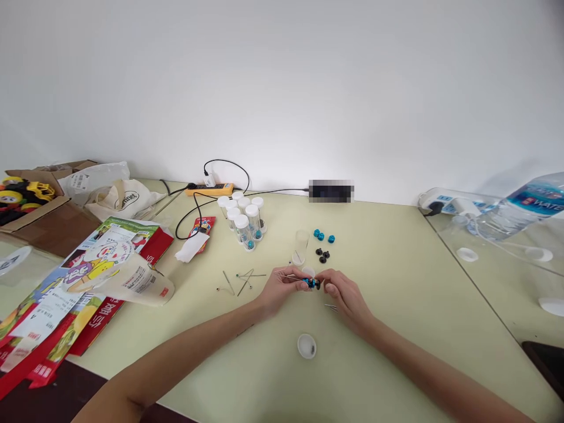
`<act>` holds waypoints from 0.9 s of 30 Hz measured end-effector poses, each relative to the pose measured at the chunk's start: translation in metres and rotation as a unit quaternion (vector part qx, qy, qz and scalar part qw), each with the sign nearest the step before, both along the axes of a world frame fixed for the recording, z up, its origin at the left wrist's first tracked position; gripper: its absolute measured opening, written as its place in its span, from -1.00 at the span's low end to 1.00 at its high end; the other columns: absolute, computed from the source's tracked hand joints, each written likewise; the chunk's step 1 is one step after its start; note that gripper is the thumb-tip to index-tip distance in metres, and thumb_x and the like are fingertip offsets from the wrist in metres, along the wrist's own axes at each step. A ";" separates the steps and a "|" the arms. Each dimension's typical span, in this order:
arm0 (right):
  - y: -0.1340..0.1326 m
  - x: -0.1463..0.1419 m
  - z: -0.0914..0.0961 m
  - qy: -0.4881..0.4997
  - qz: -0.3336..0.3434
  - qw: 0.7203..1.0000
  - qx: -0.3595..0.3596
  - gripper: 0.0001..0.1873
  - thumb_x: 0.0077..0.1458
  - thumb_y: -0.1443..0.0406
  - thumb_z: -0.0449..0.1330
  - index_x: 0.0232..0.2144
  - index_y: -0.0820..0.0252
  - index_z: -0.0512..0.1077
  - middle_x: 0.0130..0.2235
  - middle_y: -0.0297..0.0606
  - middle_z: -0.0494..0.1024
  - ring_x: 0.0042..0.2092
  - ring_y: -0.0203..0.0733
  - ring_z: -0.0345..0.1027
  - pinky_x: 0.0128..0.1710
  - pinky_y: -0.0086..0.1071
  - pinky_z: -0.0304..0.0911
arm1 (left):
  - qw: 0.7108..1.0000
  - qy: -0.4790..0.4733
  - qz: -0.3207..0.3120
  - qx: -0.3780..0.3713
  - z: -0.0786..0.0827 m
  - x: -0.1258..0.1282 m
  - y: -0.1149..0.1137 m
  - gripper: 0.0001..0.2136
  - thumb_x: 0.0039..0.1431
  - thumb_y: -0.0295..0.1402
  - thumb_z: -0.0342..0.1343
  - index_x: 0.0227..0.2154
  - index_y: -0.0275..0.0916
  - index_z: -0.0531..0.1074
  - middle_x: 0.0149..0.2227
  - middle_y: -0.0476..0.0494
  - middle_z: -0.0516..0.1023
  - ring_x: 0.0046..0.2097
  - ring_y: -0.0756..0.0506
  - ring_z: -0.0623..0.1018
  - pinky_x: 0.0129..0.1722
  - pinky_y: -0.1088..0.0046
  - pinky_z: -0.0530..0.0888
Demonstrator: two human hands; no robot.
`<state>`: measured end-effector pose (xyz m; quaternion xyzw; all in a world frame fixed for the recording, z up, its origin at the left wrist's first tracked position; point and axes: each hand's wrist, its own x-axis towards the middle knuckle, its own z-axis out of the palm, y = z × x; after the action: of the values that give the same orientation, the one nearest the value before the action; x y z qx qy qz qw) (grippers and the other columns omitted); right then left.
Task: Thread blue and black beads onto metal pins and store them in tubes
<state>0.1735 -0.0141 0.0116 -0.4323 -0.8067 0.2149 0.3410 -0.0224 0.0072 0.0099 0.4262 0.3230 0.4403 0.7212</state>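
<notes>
My left hand (282, 288) and my right hand (341, 294) meet over the pale green table (396, 305). Both pinch a small cluster of blue and black beads (311, 283) threaded on a thin metal pin. The left hand also grips several thin pins that stick out to the left. Just behind the hands stands an open clear vial (301, 247). Loose blue beads (324, 236) and black beads (323, 254) lie a little beyond. More pins (240, 281) lie on the table to the left. A white cap (306, 345) lies in front of the hands.
Several capped vials (243, 220) stand at the back left, near an orange power strip (209, 189) with cables. Colourful packaging (79, 276), bags and a cardboard box (35, 202) crowd the left. A water bottle (524, 205) lies on a glass table at the right.
</notes>
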 end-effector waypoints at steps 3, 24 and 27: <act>-0.001 0.000 0.001 -0.009 0.016 1.000 0.012 -0.54 0.33 0.08 -0.30 -0.13 0.09 0.33 -0.32 -0.24 0.43 -0.30 -0.17 0.30 -0.26 -0.29 0.23 | 1.000 -0.008 0.011 -0.005 0.000 0.000 -0.002 -0.81 -0.16 -0.41 0.36 -0.42 -0.33 0.55 -0.39 -0.14 0.60 -0.34 -0.06 0.55 -0.20 0.39 0.41; -0.009 0.003 -0.001 -0.054 -0.005 0.996 0.075 -0.84 0.23 0.29 0.06 -0.11 0.11 0.28 -0.29 -0.23 0.46 -0.26 -0.14 0.33 -0.21 -0.22 0.27 | 1.000 -0.010 0.008 -0.026 0.000 0.005 -0.012 -0.79 -0.14 -0.38 0.35 -0.37 -0.30 0.55 -0.36 -0.14 0.60 -0.31 -0.05 0.54 -0.14 0.36 0.39; -0.008 0.002 -0.002 -0.052 0.000 0.995 0.087 -0.86 0.23 0.29 0.07 -0.14 0.09 0.30 -0.31 -0.25 0.47 -0.27 -0.16 0.34 -0.22 -0.23 0.28 | 1.000 -0.012 0.009 -0.025 0.000 0.005 -0.011 -0.79 -0.15 -0.38 0.35 -0.38 -0.30 0.55 -0.36 -0.14 0.60 -0.31 -0.06 0.54 -0.14 0.36 0.39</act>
<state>0.1752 -0.0216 0.0098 -0.4116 -0.8388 0.1209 0.3351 -0.0173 -0.0041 0.0098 0.3999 0.3292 0.4433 0.7315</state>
